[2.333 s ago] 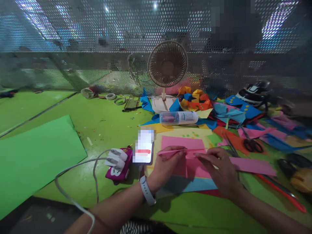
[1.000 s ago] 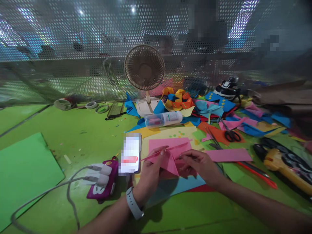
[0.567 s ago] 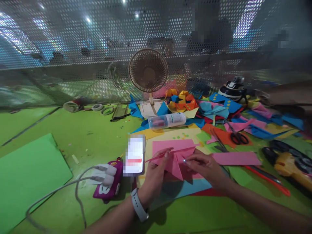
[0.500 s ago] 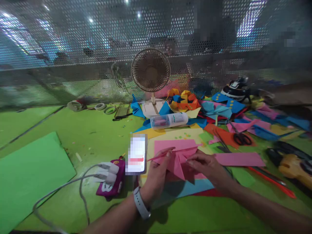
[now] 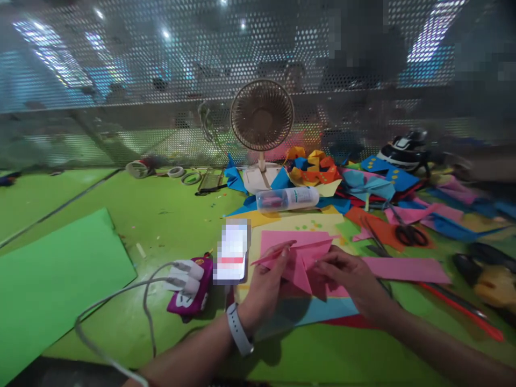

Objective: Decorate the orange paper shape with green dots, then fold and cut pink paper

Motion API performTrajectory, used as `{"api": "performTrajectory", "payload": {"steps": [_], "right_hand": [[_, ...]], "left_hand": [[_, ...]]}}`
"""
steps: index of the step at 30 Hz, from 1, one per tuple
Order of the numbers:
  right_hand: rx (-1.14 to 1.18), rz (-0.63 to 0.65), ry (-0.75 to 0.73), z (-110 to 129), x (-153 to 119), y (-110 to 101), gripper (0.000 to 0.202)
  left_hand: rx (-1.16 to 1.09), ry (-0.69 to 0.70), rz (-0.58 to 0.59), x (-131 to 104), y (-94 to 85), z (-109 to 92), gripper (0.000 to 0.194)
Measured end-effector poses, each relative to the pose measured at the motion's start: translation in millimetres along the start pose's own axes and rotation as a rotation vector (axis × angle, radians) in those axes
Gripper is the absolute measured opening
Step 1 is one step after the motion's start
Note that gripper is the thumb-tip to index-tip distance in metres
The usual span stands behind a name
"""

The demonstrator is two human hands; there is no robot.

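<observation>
A folded piece of pink paper [image 5: 300, 269] is held between my two hands, with its pleats and one pointed corner hanging downward. My left hand [image 5: 268, 279] grips its left side, the thumb on top. At the right side, my right hand [image 5: 352, 277] pinches the paper between thumb and fingers. Under it lies a flat pink sheet [image 5: 278, 237] on top of a pale yellow sheet [image 5: 298, 219], with a light blue sheet [image 5: 306, 312] nearest me. A phone [image 5: 231, 251] with a lit screen lies to the left of my hands.
A purple power strip [image 5: 189, 309] with plugged-in white chargers and a large green sheet [image 5: 64, 285] lie left. A desk fan [image 5: 262, 115] stands behind a clear bottle [image 5: 288, 199]. Scissors [image 5: 410, 235], a pink strip [image 5: 407, 270] and several folded papers crowd the right.
The whole view has shifted, so things appear a little farther right. Both hands keep their hold on the folded pink paper, which looks almost the same.
</observation>
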State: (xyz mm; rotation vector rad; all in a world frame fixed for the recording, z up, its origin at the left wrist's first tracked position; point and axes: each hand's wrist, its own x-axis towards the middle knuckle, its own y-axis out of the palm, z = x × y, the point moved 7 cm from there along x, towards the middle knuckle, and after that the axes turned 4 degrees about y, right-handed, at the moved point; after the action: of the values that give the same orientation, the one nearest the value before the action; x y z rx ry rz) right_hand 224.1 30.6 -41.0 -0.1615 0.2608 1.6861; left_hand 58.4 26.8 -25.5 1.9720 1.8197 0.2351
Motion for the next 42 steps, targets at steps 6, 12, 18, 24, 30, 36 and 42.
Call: {"api": "performTrajectory", "payload": {"steps": [6, 12, 18, 24, 30, 36, 42], "right_hand": [[0.006, 0.015, 0.007, 6, -1, 7, 0.023], [-0.009, -0.016, 0.032, 5, -1, 6, 0.027], [-0.045, 0.004, -0.002, 10, -2, 9, 0.024], [-0.016, 0.001, 0.021, 4, 0, 6, 0.025], [-0.045, 0.001, 0.113, -9, 7, -7, 0.032], [-0.201, 0.059, 0.154, -9, 8, -3, 0.027], [-0.488, 0.001, 0.052, 3, 7, -6, 0.02]], "left_hand": [[-0.006, -0.017, -0.02, 0, 0.7, 1, 0.039], [0.076, 0.014, 0.022, -1, 2.7, -4, 0.037], [0.108, -0.008, 0.06, -1, 3.9, -5, 0.049], [0.092, 0.013, 0.084, 0, 5.1, -5, 0.051], [0.425, 0.541, -0.065, -3, -10.9, -57, 0.059], [1.258, 0.826, 0.311, -16, 24.8, -47, 0.047], [1.445, 0.584, 0.432, -7, 24.5, -6, 0.054]]}}
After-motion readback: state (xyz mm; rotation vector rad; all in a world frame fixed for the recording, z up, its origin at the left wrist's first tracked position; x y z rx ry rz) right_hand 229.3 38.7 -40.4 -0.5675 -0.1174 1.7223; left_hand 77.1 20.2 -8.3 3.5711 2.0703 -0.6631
